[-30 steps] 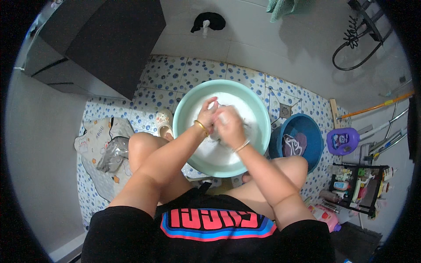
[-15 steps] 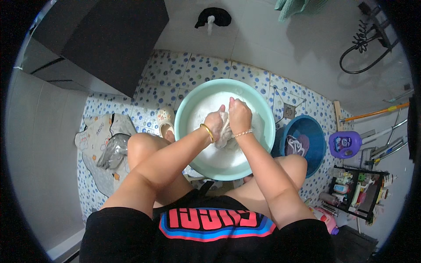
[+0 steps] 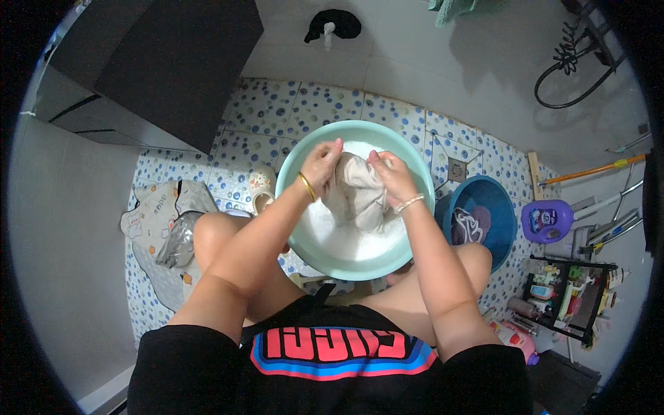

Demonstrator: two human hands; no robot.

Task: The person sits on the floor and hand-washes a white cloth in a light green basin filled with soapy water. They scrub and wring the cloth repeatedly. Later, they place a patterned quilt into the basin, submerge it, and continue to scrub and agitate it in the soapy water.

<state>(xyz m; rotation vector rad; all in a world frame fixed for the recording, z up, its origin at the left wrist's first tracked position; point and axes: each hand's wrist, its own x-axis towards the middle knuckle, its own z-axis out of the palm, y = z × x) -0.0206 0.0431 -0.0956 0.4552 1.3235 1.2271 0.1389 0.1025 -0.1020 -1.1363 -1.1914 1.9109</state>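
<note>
Cabinet (image 3: 183, 55) with dark panels occupies the upper left corner. Below it, a grey printed fabric sheet (image 3: 164, 207) lies on dotted floor tiles (image 3: 259, 104), with a crumpled clear plastic bag (image 3: 178, 238) on top. Just left of the basin sits a cream clog (image 3: 261, 182).

Left hand (image 3: 322, 164), the one with a gold bangle (image 3: 306, 187) at the wrist: fingers closed on the upper left edge of an off-white cloth (image 3: 361, 185). The cloth is bunched; its exact kind cannot be told. Position: inside the round mint-green basin (image 3: 356, 270), above and partly against white suds (image 3: 324, 238). Orientation: long axis runs from the far side toward the person, the near end shifted slightly right. The cloth lies to the right of the left hand and to the left of the right hand; both hands touch it, so neither is nearer.

Right hand (image 3: 394, 178), with a pale bracelet (image 3: 409, 203) at the wrist: thumb and fingers pinching the upper right edge.

Right of the basin stands a blue bucket (image 3: 503, 225) containing a dark sneaker (image 3: 470, 227) with white laces. Beyond it is a purple jug (image 3: 548, 221).
</note>
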